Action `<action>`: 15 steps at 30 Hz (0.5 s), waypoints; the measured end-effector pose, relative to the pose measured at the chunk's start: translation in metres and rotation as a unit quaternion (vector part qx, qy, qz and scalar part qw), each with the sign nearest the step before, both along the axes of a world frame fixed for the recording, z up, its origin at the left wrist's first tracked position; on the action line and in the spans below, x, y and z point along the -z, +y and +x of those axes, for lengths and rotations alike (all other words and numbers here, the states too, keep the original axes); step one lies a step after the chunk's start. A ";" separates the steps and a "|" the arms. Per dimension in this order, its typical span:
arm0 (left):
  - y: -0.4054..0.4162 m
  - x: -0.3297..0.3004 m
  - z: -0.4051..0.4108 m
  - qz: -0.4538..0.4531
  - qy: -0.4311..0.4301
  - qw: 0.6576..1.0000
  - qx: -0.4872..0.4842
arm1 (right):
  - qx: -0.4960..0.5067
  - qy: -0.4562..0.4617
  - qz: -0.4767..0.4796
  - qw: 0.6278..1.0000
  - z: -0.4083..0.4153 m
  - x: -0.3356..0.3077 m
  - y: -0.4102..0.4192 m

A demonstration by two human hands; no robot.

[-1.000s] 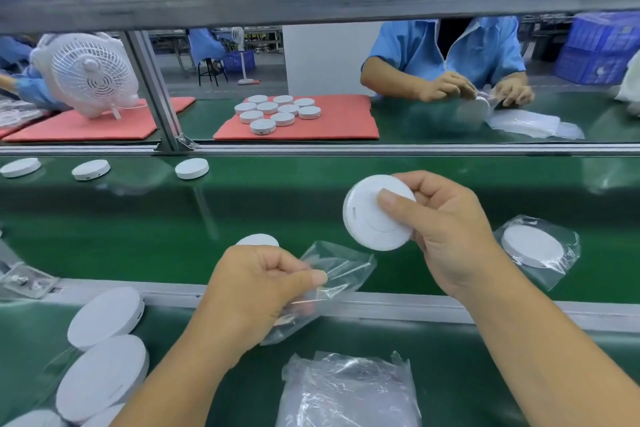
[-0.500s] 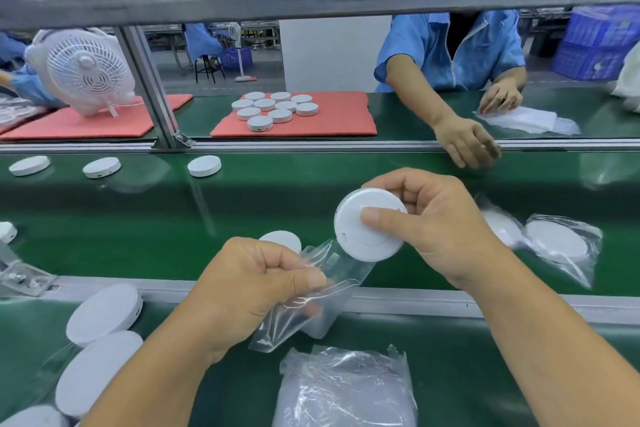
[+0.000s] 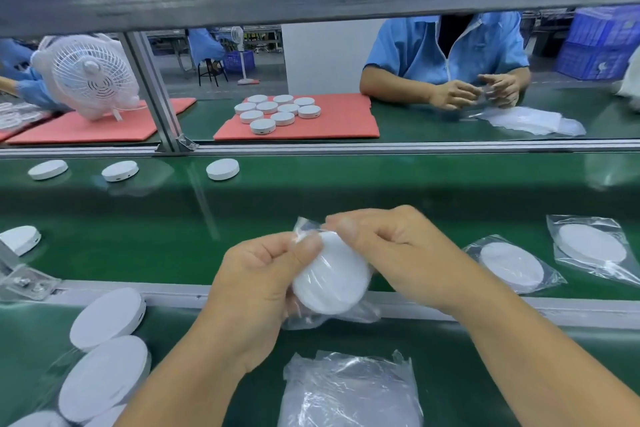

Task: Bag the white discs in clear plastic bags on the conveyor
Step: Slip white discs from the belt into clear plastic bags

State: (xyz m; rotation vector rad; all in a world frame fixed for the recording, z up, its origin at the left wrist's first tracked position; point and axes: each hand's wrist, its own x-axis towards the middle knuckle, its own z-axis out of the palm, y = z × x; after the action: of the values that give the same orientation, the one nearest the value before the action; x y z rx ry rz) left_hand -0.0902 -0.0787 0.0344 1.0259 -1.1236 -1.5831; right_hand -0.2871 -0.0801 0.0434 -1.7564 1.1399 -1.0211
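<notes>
Bag pile: we are seeing a heap of clear bags [image 3: 349,392] lying at the near edge of the worktop [image 3: 450,357].
Loose discs: white discs [image 3: 107,319] are lying in a row at the near left corner.
Left hand: our left hand [image 3: 256,288] is curling round the clear bag [image 3: 304,229] and pinching its top with thumb and finger.
Disc: the white disc [image 3: 332,277] is sitting inside that bag, between our two hands, above the near rail.
Right hand: our right hand [image 3: 398,250] is pinching the bag's top too, fingers curled.
Done ones: two bagged discs [image 3: 512,267] are lying on the green conveyor [image 3: 138,239] to the right.
Far belt: three bare discs [image 3: 222,169] are lying near its far edge.
Far side: a person in blue [image 3: 446,55] is working beside a red mat [image 3: 346,118] with more discs, and a white fan [image 3: 90,73] is standing at the left.
</notes>
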 end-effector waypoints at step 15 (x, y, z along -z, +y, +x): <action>0.019 0.008 -0.007 -0.095 -0.594 0.759 0.251 | 0.439 0.246 0.069 0.861 -0.091 0.064 -0.033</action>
State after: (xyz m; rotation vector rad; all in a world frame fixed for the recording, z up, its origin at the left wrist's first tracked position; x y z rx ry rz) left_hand -0.0976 -0.0599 0.0266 1.7466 -2.5294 -1.0066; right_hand -0.3785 -0.1133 -0.0201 -1.3910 2.4131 -0.9418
